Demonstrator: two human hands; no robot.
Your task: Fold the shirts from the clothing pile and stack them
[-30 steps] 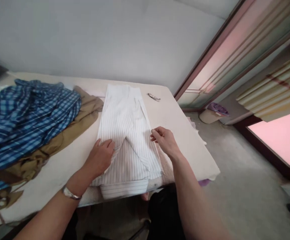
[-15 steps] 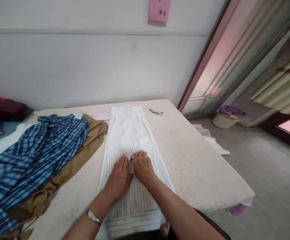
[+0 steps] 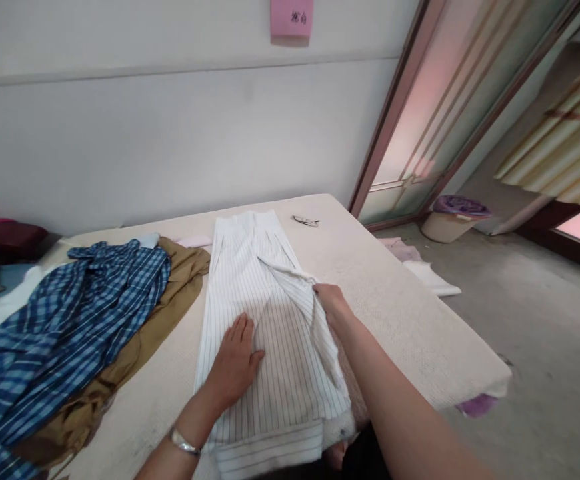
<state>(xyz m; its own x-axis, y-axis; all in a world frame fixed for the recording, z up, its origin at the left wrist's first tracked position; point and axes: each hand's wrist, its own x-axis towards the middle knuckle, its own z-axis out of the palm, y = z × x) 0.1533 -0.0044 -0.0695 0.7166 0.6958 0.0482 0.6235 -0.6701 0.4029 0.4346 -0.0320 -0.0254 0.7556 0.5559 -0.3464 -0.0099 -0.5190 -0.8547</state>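
While my left hand (image 3: 235, 363) lies flat, fingers loosely together, on the white pinstriped garment (image 3: 280, 347), my right hand (image 3: 330, 303) pinches its lifted flap (image 3: 303, 297); lengthwise, the cloth runs away from me, left of that pinch.

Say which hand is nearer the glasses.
Right. The right hand, this side of the glasses, holds the striped garment; the left hand rests on it, farther off and leftward.

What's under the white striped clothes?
The cream cover shows around the striped garment. Where the right hand holds the flap aside, another striped layer shows. Anything directly under the garment's middle is covered.
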